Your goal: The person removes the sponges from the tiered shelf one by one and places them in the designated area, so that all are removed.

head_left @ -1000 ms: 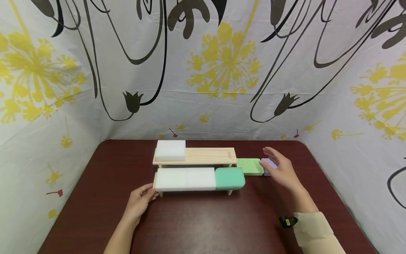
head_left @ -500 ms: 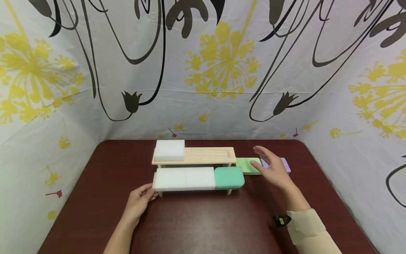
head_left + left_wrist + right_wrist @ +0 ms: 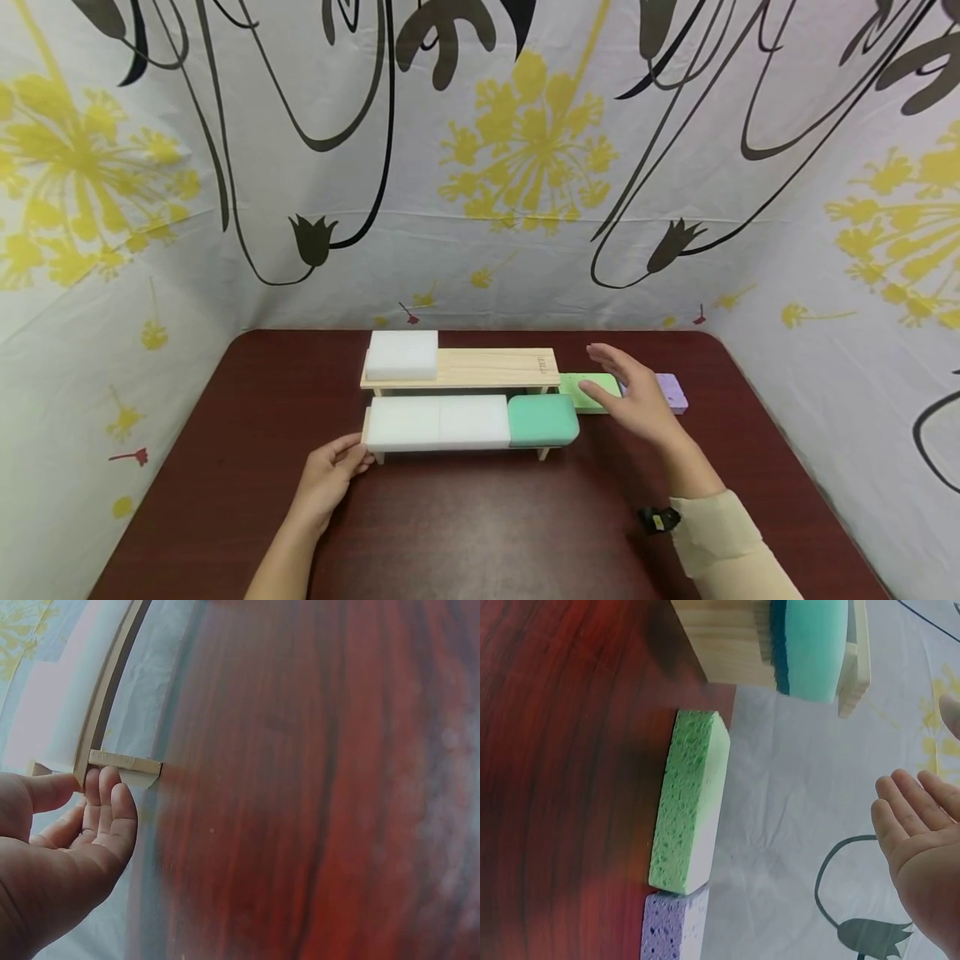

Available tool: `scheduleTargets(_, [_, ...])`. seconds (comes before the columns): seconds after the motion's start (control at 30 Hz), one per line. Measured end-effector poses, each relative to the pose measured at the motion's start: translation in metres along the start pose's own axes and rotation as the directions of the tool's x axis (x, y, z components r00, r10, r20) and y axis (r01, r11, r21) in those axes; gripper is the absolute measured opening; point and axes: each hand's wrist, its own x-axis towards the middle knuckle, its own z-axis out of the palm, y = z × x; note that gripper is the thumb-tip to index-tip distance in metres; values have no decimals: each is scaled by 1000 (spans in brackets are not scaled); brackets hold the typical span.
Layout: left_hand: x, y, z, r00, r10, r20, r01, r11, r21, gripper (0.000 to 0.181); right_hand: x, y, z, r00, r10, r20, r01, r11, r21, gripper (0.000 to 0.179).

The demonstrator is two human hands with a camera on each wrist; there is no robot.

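Green sponge (image 3: 685, 802) lying behind-right of front rack (image 3: 108, 686), long axis parallel; right hand (image 3: 636, 402) hovering nearer, wide; left hand (image 3: 333, 468) pinching rack.

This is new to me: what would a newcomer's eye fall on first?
Probably the teal sponge, at the right end of the front wooden stand, beside two white blocks. The left hand grips that stand's left end; the right hand hovers, holding nothing, near the green sponge on the table.
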Motion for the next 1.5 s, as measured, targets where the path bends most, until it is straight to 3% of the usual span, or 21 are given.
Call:
scheduleTargets(0.67, [0, 1, 1, 1000, 10, -3, -10, 1000, -16, 34, 14, -21, 22, 999, -24, 43, 24, 1000, 15, 61])
scheduleTargets(1.03, [0, 0, 1, 1000, 0, -3, 0, 1000, -14, 35, 23, -30, 33, 994, -98, 40, 96, 994, 45, 60])
scheduleTargets(1.5, [1, 0, 1, 1000, 4, -2, -4, 1000, -16, 35, 32, -39, 49, 993, -83, 81, 80, 996, 49, 62])
